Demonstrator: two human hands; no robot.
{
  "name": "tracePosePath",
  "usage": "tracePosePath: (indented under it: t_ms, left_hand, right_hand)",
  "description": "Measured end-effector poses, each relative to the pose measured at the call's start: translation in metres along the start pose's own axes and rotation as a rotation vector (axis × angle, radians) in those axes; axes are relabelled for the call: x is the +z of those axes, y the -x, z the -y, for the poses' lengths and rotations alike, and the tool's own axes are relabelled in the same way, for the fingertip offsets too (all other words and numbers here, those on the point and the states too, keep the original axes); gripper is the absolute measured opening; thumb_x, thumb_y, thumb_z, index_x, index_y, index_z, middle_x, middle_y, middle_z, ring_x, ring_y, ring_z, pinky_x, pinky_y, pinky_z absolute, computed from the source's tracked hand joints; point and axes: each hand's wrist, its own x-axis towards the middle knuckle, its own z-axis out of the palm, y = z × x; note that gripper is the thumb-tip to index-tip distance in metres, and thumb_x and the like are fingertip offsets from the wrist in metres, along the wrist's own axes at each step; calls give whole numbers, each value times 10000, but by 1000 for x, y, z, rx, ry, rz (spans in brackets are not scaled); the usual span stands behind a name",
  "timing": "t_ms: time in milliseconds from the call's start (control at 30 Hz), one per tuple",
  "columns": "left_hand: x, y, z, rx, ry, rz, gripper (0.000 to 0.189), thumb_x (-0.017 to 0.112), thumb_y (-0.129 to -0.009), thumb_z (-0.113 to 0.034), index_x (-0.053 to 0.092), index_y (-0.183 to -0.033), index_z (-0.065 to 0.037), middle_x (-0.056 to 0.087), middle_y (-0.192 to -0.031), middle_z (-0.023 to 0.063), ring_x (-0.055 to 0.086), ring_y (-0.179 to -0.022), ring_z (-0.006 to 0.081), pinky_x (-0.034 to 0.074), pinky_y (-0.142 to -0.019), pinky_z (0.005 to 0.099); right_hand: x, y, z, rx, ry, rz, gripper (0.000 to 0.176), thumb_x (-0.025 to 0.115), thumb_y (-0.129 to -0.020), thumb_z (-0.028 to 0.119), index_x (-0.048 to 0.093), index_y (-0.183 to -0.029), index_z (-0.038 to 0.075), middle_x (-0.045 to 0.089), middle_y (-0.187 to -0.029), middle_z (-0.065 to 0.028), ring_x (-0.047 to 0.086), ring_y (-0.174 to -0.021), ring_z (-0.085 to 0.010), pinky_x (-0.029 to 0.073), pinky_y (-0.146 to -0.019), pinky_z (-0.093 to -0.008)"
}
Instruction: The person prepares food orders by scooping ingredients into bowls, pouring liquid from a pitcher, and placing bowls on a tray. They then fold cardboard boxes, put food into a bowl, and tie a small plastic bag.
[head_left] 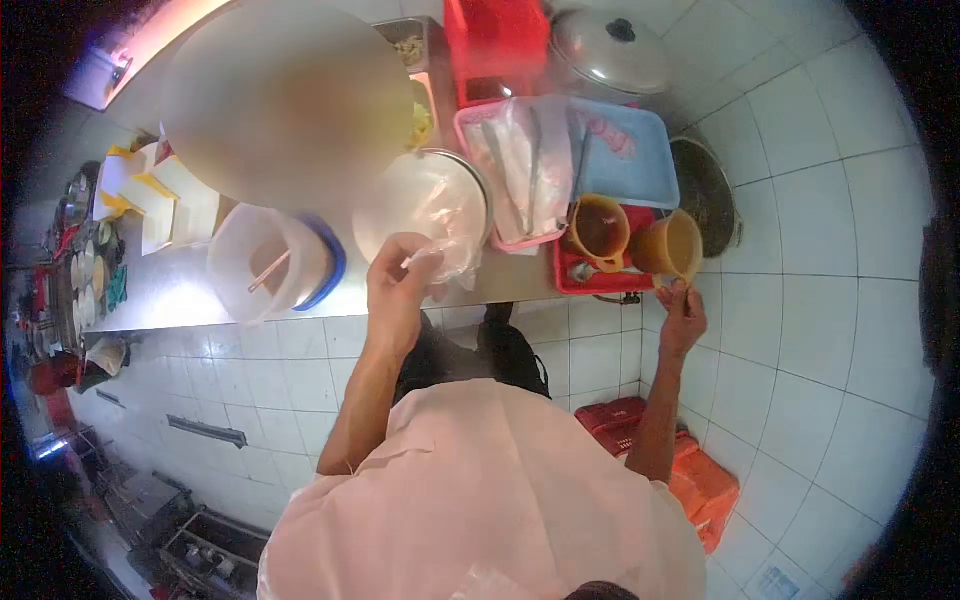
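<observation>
From my feed, the translucent plastic tub (268,262) with the blue rim stands on the steel surface (180,295), and a thin pale stick leans inside it. Just right of it is a round steel bowl (425,200) with filmy plastic over its mouth; I cannot tell what it holds. A red tray (600,278) at the surface's near edge carries a second mug (598,230), also orange and dark inside, with a spoon (583,270) lying beside it. Behind that, a pink tray (505,170) is filled with clear plastic bags, a blue tray (630,150) sits against it, and a red basket (497,40) and a domed pot lid (610,52) are further back.

The left hand (395,290) is raised from a bent arm to the front of the bowl, its fingers pinched together on a clear plastic bag (445,258), which hangs crumpled at the surface's near edge and touches the bowl.

The right hand (682,318) reaches up on a nearly straight arm, its fingers clamped on the underside of an orange mug (668,247). The mug is held tilted just beside the red tray's right end, over the tiled floor. What is in it I cannot tell.
</observation>
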Motion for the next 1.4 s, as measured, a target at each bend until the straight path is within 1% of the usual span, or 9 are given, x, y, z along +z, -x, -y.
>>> tracePosePath:
  t_ms: [300, 400, 500, 533, 567, 633, 700, 1033, 1400]
  left_hand:
    - [-42, 8, -24, 130, 186, 226, 253, 512, -820, 86, 550, -1031, -49, 560, -978, 25, 565, -890, 128, 482, -667, 241]
    - [-52, 10, -21, 159, 56, 175, 323, 549, -852, 22, 516, -1169, -32, 585, -1066, 65, 577, -991, 176, 511, -768, 278]
    - [-54, -9, 4, 184, 109, 107, 231, 594, -945, -86, 550, -1167, -38, 617, -1077, 77, 622, -938, 161, 536, -792, 287]
    - [-51, -16, 18, 433, -66, 42, 98, 612, -928, -54, 592, -1024, -50, 617, -943, 49, 613, -868, 156, 543, -717, 297]
    - [-46, -38, 51, 479, -116, -53, 33, 621, -890, -62, 600, -915, -58, 597, -873, 84, 609, -781, 186, 534, -647, 339]
    - [-29, -34, 38, 421, -117, -106, 191, 651, -883, -158, 622, -1024, -32, 632, -926, 157, 622, -844, 289, 512, -739, 380]
    - [-22, -46, 41, 616, -206, -90, 167, 690, -850, -122, 557, -887, -29, 524, -762, 78, 538, -724, 205, 453, -620, 339]
    - [-44, -51, 31, 868, -129, -372, 263, 614, -898, -178, 432, -775, -34, 406, -733, 70, 435, -637, 211, 364, -581, 324]
    - [-76, -60, 5, 814, -153, -197, 197, 604, -897, -180, 473, -842, -42, 437, -783, 105, 474, -698, 255, 395, -643, 341]
  right_hand:
    - [58, 33, -25, -374, 563, -150, 276, 595, -970, 277, 668, -978, 11, 634, -813, -120, 603, -696, -218, 480, -643, -343]
    - [43, 47, -1, 19, 478, -11, 346, 623, -935, 348, 681, -1028, 20, 657, -846, -140, 616, -780, -279, 493, -730, -385]
    - [58, 55, -30, -181, 607, -617, 382, 707, -864, 258, 587, -1124, 5, 592, -1102, -167, 540, -1088, -299, 456, -867, -417]
    - [81, 76, 29, -245, 423, -573, 246, 709, -819, 143, 606, -1008, 24, 618, -999, -157, 591, -988, -266, 477, -817, -389]
    - [119, 97, 90, -377, 187, -545, 218, 681, -801, 332, 626, -806, 121, 619, -698, -126, 596, -690, -244, 501, -693, -404]
    - [124, 74, 71, -233, -330, 926, 476, 603, -956, 313, 487, -1361, 91, 639, -1099, -126, 629, -884, -254, 505, -779, -396]
    - [212, 145, 140, -153, -117, 472, 520, 612, -952, 348, 446, -1378, 98, 618, -1115, -106, 616, -933, -230, 498, -802, -378]
    - [301, 158, 167, -183, 99, 556, 485, 590, -961, 397, 498, -1301, 64, 572, -975, -98, 567, -892, -203, 460, -800, -359]
    - [328, 152, 182, -744, 405, 252, 305, 603, -960, 331, 502, -989, 45, 443, -757, -35, 422, -631, -132, 384, -570, -279]
